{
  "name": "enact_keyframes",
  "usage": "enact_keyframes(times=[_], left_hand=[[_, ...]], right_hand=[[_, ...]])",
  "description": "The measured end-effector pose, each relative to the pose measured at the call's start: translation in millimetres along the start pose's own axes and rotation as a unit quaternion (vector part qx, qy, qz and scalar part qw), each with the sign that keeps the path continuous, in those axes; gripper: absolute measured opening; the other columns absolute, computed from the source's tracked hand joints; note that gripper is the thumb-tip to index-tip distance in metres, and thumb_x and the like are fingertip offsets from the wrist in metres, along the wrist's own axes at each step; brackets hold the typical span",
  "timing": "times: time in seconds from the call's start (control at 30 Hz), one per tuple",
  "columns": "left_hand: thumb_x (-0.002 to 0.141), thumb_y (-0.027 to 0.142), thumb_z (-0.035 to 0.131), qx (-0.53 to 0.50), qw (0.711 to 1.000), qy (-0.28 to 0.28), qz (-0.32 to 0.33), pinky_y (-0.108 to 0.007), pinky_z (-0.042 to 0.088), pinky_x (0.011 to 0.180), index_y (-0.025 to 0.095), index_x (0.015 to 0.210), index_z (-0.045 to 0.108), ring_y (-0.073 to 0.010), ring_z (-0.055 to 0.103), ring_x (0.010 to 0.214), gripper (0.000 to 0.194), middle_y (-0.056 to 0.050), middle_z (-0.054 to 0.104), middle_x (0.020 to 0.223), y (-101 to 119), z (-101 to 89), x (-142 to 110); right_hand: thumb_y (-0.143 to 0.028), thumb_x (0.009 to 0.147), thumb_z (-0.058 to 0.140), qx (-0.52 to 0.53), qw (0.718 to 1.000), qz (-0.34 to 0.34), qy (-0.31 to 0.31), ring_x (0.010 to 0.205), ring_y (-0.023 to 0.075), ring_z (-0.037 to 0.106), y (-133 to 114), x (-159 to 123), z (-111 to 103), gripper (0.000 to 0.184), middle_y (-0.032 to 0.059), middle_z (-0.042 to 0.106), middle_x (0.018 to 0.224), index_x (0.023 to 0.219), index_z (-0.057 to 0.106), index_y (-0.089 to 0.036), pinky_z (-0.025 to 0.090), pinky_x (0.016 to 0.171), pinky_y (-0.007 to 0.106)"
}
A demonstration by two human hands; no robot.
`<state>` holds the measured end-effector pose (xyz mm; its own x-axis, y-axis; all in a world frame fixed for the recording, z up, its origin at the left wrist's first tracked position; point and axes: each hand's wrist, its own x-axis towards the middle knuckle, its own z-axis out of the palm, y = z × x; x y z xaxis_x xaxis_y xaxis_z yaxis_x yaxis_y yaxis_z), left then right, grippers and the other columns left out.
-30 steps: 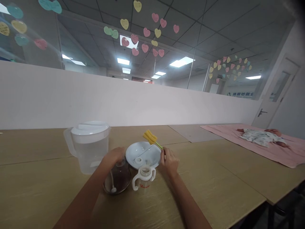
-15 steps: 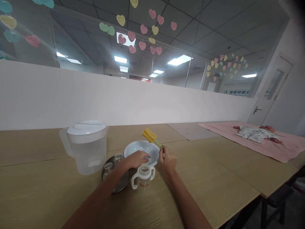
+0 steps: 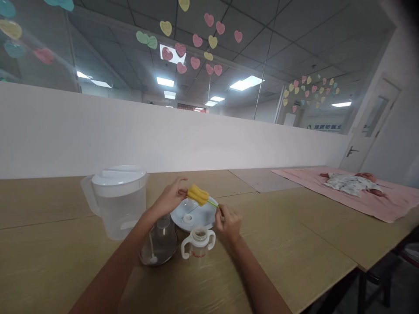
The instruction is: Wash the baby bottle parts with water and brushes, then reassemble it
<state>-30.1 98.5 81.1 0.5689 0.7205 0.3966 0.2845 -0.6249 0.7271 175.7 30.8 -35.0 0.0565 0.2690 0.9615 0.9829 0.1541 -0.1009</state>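
Note:
A sponge bottle brush (image 3: 198, 195) with a yellow head and green handle is in my right hand (image 3: 230, 222), its fingers closed round the handle. Just left of the sponge is my left hand (image 3: 170, 198), fingers pinched together near its tip; what they hold is too small to make out. Below both hands, a white bowl (image 3: 209, 216) has a white bottle ring (image 3: 187, 219) in it. In front of the bowl stands a clear baby bottle (image 3: 198, 253) with two white handles and an open top. My left forearm partly covers a round metal tray (image 3: 168, 250) with a clear cap and a straw.
A lidded plastic water pitcher (image 3: 121, 205) stands at the left on the wooden table (image 3: 278, 244). Far right, a baby-like figure (image 3: 350, 184) in patterned clothes lies on a pink cloth (image 3: 304, 185). A white wall (image 3: 180, 144) rises behind the table.
My left hand went from over the tray into the bowl, then rose to the sponge's left side. The brush has tilted lower and leftward, still in my right hand. The view shifted slightly.

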Motion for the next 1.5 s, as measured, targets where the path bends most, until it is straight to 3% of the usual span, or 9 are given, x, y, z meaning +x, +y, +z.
enact_keyframes(times=[0.23, 0.53, 0.6, 0.67, 0.77, 0.83, 1.03, 1.2, 1.5], left_hand=[[0.074, 0.027, 0.056, 0.002, 0.998, 0.061, 0.009, -0.031, 0.049, 0.081, 0.021, 0.115, 0.037, -0.0157, 0.065, 0.085, 0.045, -0.002, 0.068, 0.088, 41.1, -14.5, -16.5], [0.082, 0.022, 0.043, 0.29, 0.948, 0.127, -0.014, -0.028, 0.045, 0.072, 0.018, 0.116, 0.047, -0.0199, 0.063, 0.082, 0.035, -0.005, 0.069, 0.084, 22.3, -10.8, -8.5], [0.08, 0.02, 0.043, 0.358, 0.929, 0.086, -0.044, -0.027, 0.044, 0.07, 0.016, 0.104, 0.057, -0.0203, 0.062, 0.081, 0.028, -0.007, 0.069, 0.085, 24.4, -17.5, -12.7], [0.073, 0.013, 0.047, 0.407, 0.909, -0.019, -0.087, -0.026, 0.042, 0.066, 0.015, 0.082, 0.063, -0.0201, 0.062, 0.078, 0.019, -0.008, 0.068, 0.082, 25.9, -21.4, -18.6], [0.055, 0.004, 0.054, 0.407, 0.881, -0.189, -0.15, -0.022, 0.04, 0.053, 0.016, 0.057, 0.06, -0.0175, 0.06, 0.063, 0.013, -0.003, 0.067, 0.067, 21.8, -17.9, -25.5], [0.048, 0.002, 0.056, 0.4, 0.869, -0.232, -0.175, -0.021, 0.038, 0.049, 0.016, 0.052, 0.058, -0.0158, 0.058, 0.056, 0.014, -0.001, 0.064, 0.059, 16.1, -11.3, -26.7], [0.044, 0.006, 0.066, 0.423, 0.854, -0.238, -0.184, -0.022, 0.042, 0.053, 0.017, 0.067, 0.064, -0.0179, 0.06, 0.062, 0.025, -0.002, 0.067, 0.071, 8.0, 0.4, -23.7], [0.066, 0.007, 0.053, 0.447, 0.861, -0.199, -0.138, -0.027, 0.045, 0.067, 0.018, 0.092, 0.065, -0.0217, 0.062, 0.084, 0.031, -0.009, 0.067, 0.099, 11.0, 3.2, -23.5], [0.07, 0.028, 0.058, 0.441, 0.876, -0.175, -0.082, -0.031, 0.045, 0.069, 0.016, 0.085, 0.069, -0.0254, 0.063, 0.082, 0.022, -0.014, 0.068, 0.091, -8.7, 29.7, -15.5]], right_hand=[[-0.021, 0.085, 0.041, -0.004, 1.0, 0.031, 0.0, 0.053, 0.0097, 0.051, 1.7, -2.4, 5.9, 0.02, 0.0001, 0.057, 0.059, 0.077, 0.058, -0.015, 0.032, 0.054, 0.021], [-0.02, 0.078, 0.044, 0.011, 0.999, -0.011, -0.033, 0.048, 0.0093, 0.045, 0.9, -0.2, 0.6, 0.019, -0.0008, 0.053, 0.052, 0.062, 0.054, -0.017, 0.028, 0.051, 0.022], [-0.02, 0.078, 0.043, -0.002, 1.0, 0.012, -0.026, 0.046, 0.009, 0.044, 5.4, 0.4, 0.6, 0.021, -0.0014, 0.051, 0.05, 0.06, 0.053, -0.017, 0.027, 0.051, 0.022], [-0.021, 0.078, 0.042, -0.019, 0.999, 0.034, -0.027, 0.046, 0.0088, 0.044, 10.0, 0.2, 1.3, 0.022, -0.0014, 0.051, 0.049, 0.059, 0.053, -0.016, 0.025, 0.05, 0.022], [-0.019, 0.074, 0.043, -0.054, 0.996, 0.051, -0.056, 0.047, 0.0093, 0.043, 14.4, -1.2, 3.3, 0.019, -0.0002, 0.054, 0.05, 0.058, 0.054, -0.016, 0.021, 0.051, 0.023], [-0.018, 0.07, 0.044, -0.082, 0.992, 0.052, -0.082, 0.047, 0.0099, 0.042, 16.0, -1.8, 4.3, 0.018, 0.0007, 0.055, 0.051, 0.055, 0.054, -0.016, 0.019, 0.051, 0.025], [-0.016, 0.069, 0.047, -0.159, 0.983, 0.021, -0.09, 0.058, 0.0142, 0.044, 19.9, 3.9, 2.5, 0.022, 0.0031, 0.057, 0.051, 0.05, 0.057, -0.018, 0.027, 0.062, 0.027], [-0.018, 0.072, 0.048, -0.155, 0.983, -0.039, -0.091, 0.067, 0.016, 0.044, 13.7, 8.7, -1.5, 0.021, 0.002, 0.058, 0.057, 0.056, 0.062, -0.02, 0.023, 0.091, 0.041], [-0.013, 0.066, 0.049, -0.055, 0.996, -0.02, -0.072, 0.063, 0.0131, 0.041, -5.9, 7.1, -0.2, 0.02, -0.0008, 0.054, 0.051, 0.048, 0.056, -0.018, 0.022, 0.09, 0.039]])
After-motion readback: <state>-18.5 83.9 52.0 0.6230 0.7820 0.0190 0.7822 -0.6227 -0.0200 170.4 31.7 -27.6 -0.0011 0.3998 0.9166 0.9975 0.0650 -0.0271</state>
